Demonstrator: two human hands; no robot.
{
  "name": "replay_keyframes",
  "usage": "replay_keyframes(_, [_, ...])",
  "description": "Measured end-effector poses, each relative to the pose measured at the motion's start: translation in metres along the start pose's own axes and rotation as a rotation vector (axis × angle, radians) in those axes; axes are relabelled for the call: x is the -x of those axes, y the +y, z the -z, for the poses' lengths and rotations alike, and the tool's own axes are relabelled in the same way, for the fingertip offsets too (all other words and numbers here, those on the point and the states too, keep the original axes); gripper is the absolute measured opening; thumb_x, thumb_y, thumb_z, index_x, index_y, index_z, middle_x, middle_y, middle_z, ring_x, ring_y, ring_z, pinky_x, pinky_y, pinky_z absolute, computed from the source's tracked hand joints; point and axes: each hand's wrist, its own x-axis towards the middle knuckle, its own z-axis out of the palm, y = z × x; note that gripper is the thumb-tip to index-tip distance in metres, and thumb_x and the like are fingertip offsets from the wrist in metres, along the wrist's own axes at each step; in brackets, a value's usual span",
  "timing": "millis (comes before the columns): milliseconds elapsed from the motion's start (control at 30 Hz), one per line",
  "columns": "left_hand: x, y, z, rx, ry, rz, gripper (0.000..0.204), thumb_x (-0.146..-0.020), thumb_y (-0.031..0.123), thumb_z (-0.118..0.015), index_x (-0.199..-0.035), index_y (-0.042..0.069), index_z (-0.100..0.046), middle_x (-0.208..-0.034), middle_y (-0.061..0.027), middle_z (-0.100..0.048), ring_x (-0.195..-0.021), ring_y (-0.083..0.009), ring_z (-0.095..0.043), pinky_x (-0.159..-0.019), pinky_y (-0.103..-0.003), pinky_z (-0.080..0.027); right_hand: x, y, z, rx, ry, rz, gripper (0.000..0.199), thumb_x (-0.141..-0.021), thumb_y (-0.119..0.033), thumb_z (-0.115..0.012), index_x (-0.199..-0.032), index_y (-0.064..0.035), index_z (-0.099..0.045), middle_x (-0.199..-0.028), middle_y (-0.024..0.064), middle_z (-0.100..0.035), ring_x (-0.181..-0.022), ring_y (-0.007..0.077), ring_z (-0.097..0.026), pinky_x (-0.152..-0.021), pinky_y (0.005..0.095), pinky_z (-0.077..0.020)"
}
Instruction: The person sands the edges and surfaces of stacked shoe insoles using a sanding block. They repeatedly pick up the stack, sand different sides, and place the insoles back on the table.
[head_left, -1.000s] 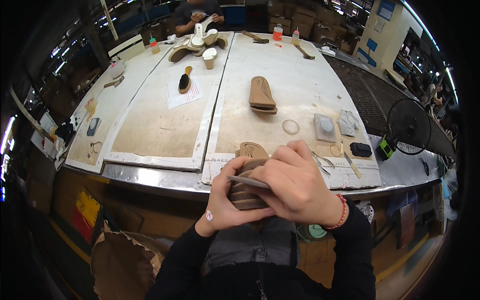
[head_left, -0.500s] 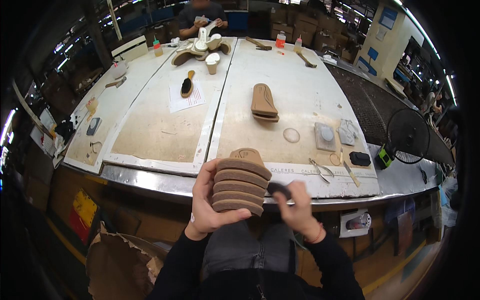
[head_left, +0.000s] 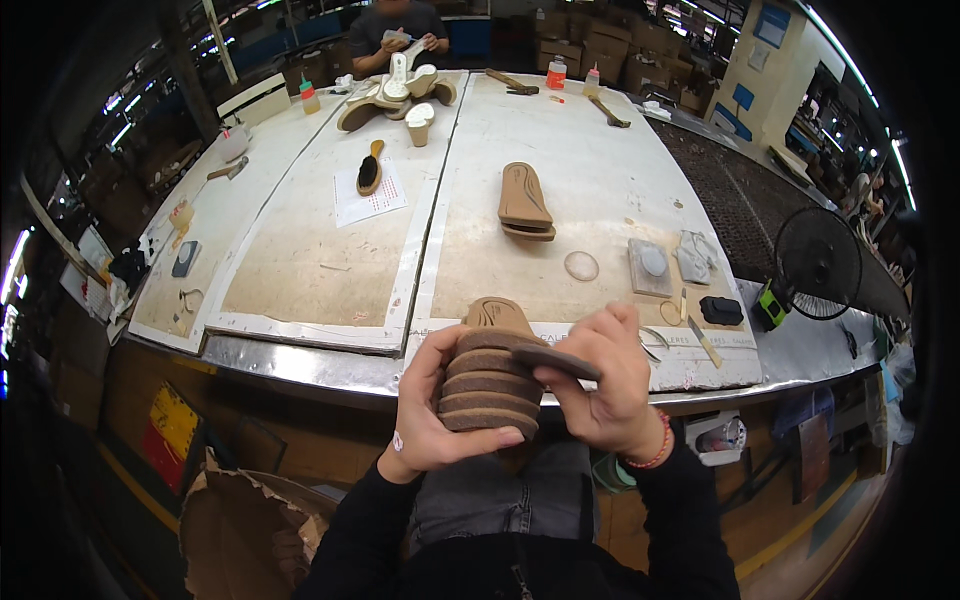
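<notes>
In front of my body, my left hand is wrapped round a stack of tan shoe footbeds, its thumb along the lower front. Their thick brown edges face me, fanned like steps. My right hand grips a thin dark grey flat pad with a rounded end. The pad's tip lies against the upper right of the stack's edges. Further up the table lies another small pile of tan footbeds, apart from both hands.
On the white table are a round disc, a square block, a knife, a black brush and a hammer. Across it a person works behind white shoe parts. A black fan stands right.
My right hand has moved up and inward, bringing the dark pad from the stack's right side onto its upper edges. My left hand still holds the stack, shifted slightly right.
</notes>
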Motion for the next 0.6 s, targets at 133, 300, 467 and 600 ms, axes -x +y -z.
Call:
replay_keyframes(133, [0.001,0.000,0.001,0.088,0.091,0.035,0.091,-0.062,0.014,-0.092,-0.133,-0.002,-0.038,-0.123,-0.0157,-0.056,-0.111,-0.0201,-0.060,-0.092,-0.033,-0.052,0.058,0.013,-0.026,-0.037,0.146,-0.165,0.017,-0.076,-0.005,-0.075,-0.088,-0.0047,-0.063,-0.073,0.0047,-0.056,-0.067,0.0232,-0.050,-0.074,0.0378,-0.0332])
replay_keyframes(300, [-0.004,-0.001,0.011,0.145,0.041,-0.044,0.097,-0.062,0.011,-0.091,-0.140,0.000,-0.034,-0.123,-0.0145,-0.055,-0.111,-0.0211,-0.060,-0.094,-0.033,-0.051,0.090,0.028,-0.022,-0.034,0.040,-0.344,0.012,-0.082,-0.006,-0.072,-0.088,-0.0010,-0.063,-0.072,0.0090,-0.053,-0.067,0.0280,-0.048,-0.067,0.0385,-0.0356])
replay_keyframes(467, [0.007,0.006,0.004,-0.116,-0.113,-0.002,0.099,-0.060,0.012,-0.093,-0.142,0.004,-0.037,-0.124,-0.0114,-0.055,-0.112,-0.0195,-0.058,-0.097,-0.033,-0.047,0.015,0.013,0.021,-0.121,0.072,-0.234,0.017,-0.081,-0.006,-0.074,-0.094,-0.0001,-0.066,-0.072,0.0081,-0.055,-0.069,0.0254,-0.050,-0.068,0.0363,-0.0375])
replay_keyframes(600, [0.008,-0.007,-0.009,-0.206,-0.148,-0.094,0.094,-0.060,0.018,-0.094,-0.137,0.004,-0.042,-0.119,-0.0110,-0.058,-0.109,-0.0198,-0.060,-0.094,-0.033,-0.049,-0.030,-0.009,0.035,0.006,-0.172,0.027,0.019,-0.078,-0.007,-0.075,-0.092,-0.0026,-0.064,-0.074,0.0054,-0.058,-0.069,0.0237,-0.053,-0.076,0.0391,-0.0369])
